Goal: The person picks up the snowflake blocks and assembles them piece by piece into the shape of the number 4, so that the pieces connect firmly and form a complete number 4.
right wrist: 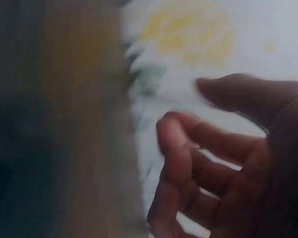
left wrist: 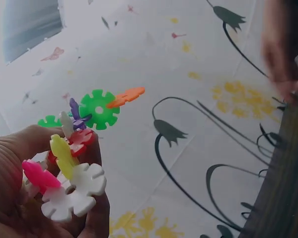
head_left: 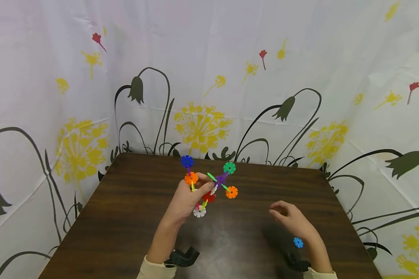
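My left hand grips a linked structure of notched plastic discs, raised over the table's middle. Its ends in the head view are a blue disc, an orange disc, a green disc and a white disc. Purple, red and yellow pieces join between. The left wrist view has a white disc nearest, beside a pink disc, with a green disc farther out. My right hand hovers at the right, its fingers loosely curled around nothing. A loose light-blue disc lies beside the right wrist.
The dark wooden table reaches back to a white curtain printed with flowers. Black wrist mounts, one on the left and one on the right, sit at my wrists.
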Motion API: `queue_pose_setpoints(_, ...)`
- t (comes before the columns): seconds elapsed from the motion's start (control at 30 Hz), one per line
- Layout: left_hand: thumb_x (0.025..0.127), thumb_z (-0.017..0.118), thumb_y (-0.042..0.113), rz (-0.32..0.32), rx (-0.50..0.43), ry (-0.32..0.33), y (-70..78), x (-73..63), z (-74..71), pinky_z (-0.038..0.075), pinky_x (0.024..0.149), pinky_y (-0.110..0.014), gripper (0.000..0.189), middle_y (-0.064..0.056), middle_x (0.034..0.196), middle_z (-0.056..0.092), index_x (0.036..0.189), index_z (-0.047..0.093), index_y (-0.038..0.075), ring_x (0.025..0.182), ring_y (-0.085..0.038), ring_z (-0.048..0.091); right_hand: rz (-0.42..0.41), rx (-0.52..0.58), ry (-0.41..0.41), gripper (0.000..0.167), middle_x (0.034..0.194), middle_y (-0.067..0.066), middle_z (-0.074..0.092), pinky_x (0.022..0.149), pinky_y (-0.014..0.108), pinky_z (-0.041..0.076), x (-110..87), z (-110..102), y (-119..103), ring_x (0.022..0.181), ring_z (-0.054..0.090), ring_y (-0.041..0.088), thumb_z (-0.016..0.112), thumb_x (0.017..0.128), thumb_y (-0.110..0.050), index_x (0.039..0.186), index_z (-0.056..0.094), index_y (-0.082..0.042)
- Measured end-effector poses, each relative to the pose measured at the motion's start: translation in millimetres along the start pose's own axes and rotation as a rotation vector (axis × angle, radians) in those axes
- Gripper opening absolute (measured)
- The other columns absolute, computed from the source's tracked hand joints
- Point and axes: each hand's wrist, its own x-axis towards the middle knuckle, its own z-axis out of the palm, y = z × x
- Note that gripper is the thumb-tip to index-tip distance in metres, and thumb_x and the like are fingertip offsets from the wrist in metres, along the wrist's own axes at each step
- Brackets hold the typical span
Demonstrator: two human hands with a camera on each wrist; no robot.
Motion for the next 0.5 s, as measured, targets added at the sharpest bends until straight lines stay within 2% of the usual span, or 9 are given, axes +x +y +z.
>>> queue_pose_setpoints(0.13, 0.101, 0.078, 0.021, 0.016, 0.051, 0.05, 3.2, -1.1, -8.2, 0.061, 0.082, -0.028, 0.025, -0.002, 0.103, 0.076, 0.119, 0.074, 0.004, 0.092, -0.021, 0.07, 0.208, -0.208, 0.016, 0.053, 0.113, 0.015, 0.072, 0.071, 0.045, 0.055, -26.5, 0, 30, 0.087, 0.068, 0.026, 0.07, 0.104, -0.043, 0.137, 0.061, -0.003)
queue_pose_setpoints(0.23, 0.1, 0.08, 0.022, 0.015, 0.057, 0.062, 3.8, 0.0, -11.0, 0.061, 0.082, -0.028, 0.025, -0.003, 0.105, 0.076, 0.118, 0.075, 0.006, 0.093, -0.023, 0.069, 0.302, -0.314, 0.005, 0.068, 0.119, 0.021, 0.073, 0.072, 0.052, 0.056, -37.1, -2, 44, 0.09, 0.071, 0.032, 0.071, 0.1, -0.056, 0.136, 0.057, 0.0)
queue_pose_setpoints(0.37, 0.099, 0.08, 0.022, 0.019, 0.07, 0.043, 6.5, 2.9, -9.0, 0.06, 0.081, -0.028, 0.024, -0.002, 0.104, 0.075, 0.116, 0.075, 0.006, 0.091, -0.022, 0.068, 0.352, -0.352, -0.001, 0.073, 0.117, 0.019, 0.073, 0.074, 0.055, 0.056, -46.4, -4, 54, 0.093, 0.072, 0.034, 0.073, 0.097, -0.061, 0.131, 0.055, 0.001)
queue_pose_setpoints(0.5, 0.1, 0.079, 0.024, 0.038, 0.12, 0.01, 14.2, 5.6, -5.5, 0.06, 0.077, -0.029, 0.022, -0.005, 0.1, 0.075, 0.113, 0.076, 0.007, 0.086, -0.021, 0.067, 0.34, -0.316, 0.002, 0.063, 0.112, 0.014, 0.073, 0.077, 0.055, 0.057, -51.8, -1, 64, 0.095, 0.071, 0.034, 0.078, 0.096, -0.051, 0.126, 0.055, 0.0)
